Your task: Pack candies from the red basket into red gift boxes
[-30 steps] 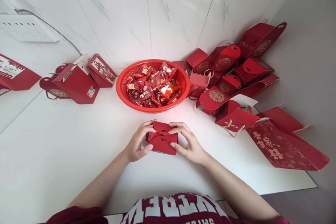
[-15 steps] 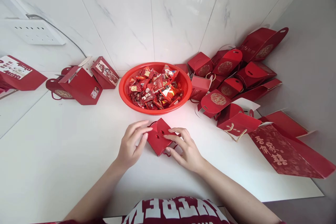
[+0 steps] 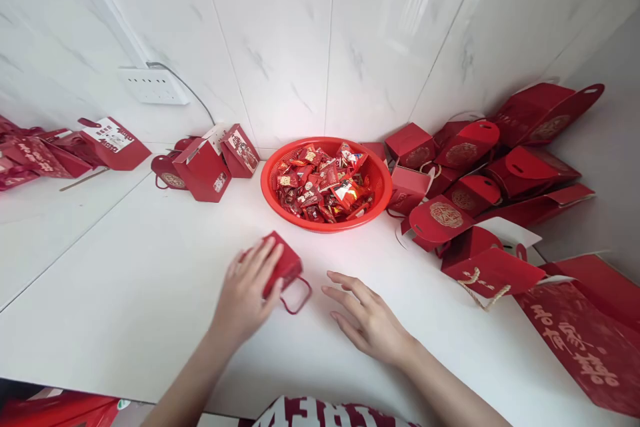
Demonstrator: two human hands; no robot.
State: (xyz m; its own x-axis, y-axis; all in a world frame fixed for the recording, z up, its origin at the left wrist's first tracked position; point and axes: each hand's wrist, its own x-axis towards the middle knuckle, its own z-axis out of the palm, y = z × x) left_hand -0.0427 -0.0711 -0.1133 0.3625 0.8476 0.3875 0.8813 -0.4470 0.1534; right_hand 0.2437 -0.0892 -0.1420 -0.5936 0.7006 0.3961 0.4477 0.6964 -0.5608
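My left hand (image 3: 249, 290) grips a small red gift box (image 3: 286, 263) from above, its fingers over the box's left side. A dark red cord handle (image 3: 301, 300) loops out from the box's right side over the white table. My right hand (image 3: 373, 320) is to the right of the box, apart from it, fingers spread and holding nothing. Behind the box stands an orange-red plastic basket (image 3: 327, 226) heaped with red-wrapped sweets (image 3: 320, 187). Part of the box is hidden under my left hand.
Many red gift boxes (image 3: 447, 215) crowd the right side, and a large printed red box (image 3: 575, 340) lies nearest me there. Other red boxes (image 3: 203, 170) stand back left. A wall socket (image 3: 154, 86) with a cable is on the tiled wall behind the white table (image 3: 125, 293).
The small box has shifted left and turned in my left hand. My right hand has let go of it and drawn away to the right. The camera view has swung left.
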